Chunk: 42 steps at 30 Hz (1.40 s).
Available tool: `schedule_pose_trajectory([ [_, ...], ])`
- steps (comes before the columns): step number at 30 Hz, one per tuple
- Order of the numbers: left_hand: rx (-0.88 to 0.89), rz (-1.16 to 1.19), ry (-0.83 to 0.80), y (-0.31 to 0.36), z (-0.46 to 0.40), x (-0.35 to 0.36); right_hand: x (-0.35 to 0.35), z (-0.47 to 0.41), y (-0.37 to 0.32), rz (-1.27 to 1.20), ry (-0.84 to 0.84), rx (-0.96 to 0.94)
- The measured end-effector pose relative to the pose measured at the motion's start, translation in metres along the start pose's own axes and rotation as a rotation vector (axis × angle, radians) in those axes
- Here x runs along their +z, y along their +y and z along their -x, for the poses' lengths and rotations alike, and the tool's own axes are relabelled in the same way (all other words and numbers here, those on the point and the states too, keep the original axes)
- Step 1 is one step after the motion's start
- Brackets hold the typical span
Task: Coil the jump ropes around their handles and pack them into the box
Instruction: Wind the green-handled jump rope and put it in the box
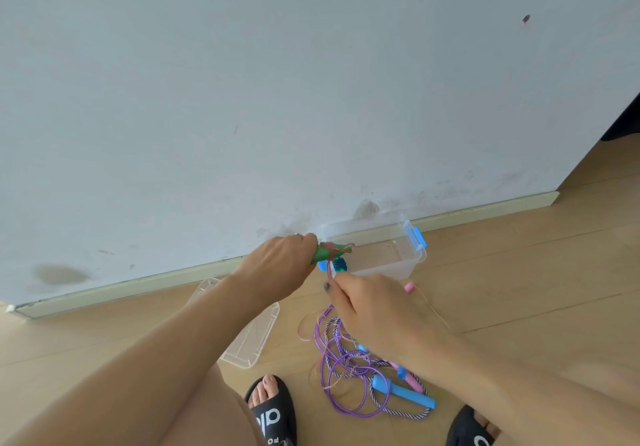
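Left hand [280,265] grips green handles [323,253] at frame centre – pink rope [334,250] wound on them. Right hand [370,307] pinches that rope just below. Clear box [391,258] right of centre – more ropes [349,369] lower centre.

You had the green handles [320,254], partly wrapped in pink rope [335,249], above the clear box [391,259]. Purple rope [341,369] and blue handles [403,392] lay tangled on the floor.

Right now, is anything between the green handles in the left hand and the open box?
Nothing visible blocks it. The left hand holds the green handles just at the near rim of the open box; its lid lies aside.
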<state>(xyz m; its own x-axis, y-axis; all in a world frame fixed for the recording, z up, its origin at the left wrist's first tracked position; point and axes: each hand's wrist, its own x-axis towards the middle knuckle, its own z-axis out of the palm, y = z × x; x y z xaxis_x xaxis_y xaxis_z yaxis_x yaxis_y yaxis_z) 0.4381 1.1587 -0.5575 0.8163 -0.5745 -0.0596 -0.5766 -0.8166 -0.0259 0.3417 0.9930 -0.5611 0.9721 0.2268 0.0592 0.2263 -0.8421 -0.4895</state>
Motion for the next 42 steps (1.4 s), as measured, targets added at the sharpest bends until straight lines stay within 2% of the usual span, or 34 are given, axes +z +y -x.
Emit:
schedule_pose_trajectory([
  [3,0.055,-0.113,-0.044,0.009,0.0,0.001,-0.017,-0.011,0.007,0.055,0.084,-0.114],
  [5,0.137,-0.132,-0.055,0.016,-0.002,0.003,-0.027,-0.02,0.012,0.057,0.138,-0.113],
  [9,0.271,-0.157,0.079,0.026,0.001,0.002,-0.044,-0.037,0.028,-0.073,0.182,-0.041],
  [15,0.373,0.039,0.249,0.043,0.012,0.0,-0.05,-0.055,0.051,-0.352,-0.001,-0.004],
  [22,0.32,0.291,0.31,0.044,0.022,-0.019,-0.029,-0.056,0.054,-0.672,-0.138,0.181],
  [24,0.26,0.343,0.357,0.044,0.025,-0.023,-0.02,-0.052,0.046,-0.609,-0.091,0.25],
  [26,0.176,0.388,0.349,0.045,0.026,-0.025,-0.01,-0.048,0.032,-0.573,0.037,0.313],
  [28,0.083,0.444,0.301,0.044,0.023,-0.025,0.002,-0.044,0.031,-0.682,0.035,0.362],
  [30,0.019,0.486,0.28,0.038,0.018,-0.026,0.005,-0.03,0.026,-0.664,-0.067,0.369],
  [32,-0.005,0.474,0.257,0.03,0.013,-0.025,0.002,-0.016,0.023,-0.549,-0.085,0.34],
  [37,-0.062,0.316,0.069,0.002,0.012,-0.019,-0.007,-0.003,0.017,-0.47,-0.021,0.315],
  [39,-0.064,0.248,0.012,0.002,0.011,-0.014,-0.011,0.0,0.009,-0.273,-0.023,0.233],
  [42,-0.035,0.085,-0.061,0.013,0.005,-0.005,-0.008,0.007,-0.005,0.094,0.052,-0.039],
])
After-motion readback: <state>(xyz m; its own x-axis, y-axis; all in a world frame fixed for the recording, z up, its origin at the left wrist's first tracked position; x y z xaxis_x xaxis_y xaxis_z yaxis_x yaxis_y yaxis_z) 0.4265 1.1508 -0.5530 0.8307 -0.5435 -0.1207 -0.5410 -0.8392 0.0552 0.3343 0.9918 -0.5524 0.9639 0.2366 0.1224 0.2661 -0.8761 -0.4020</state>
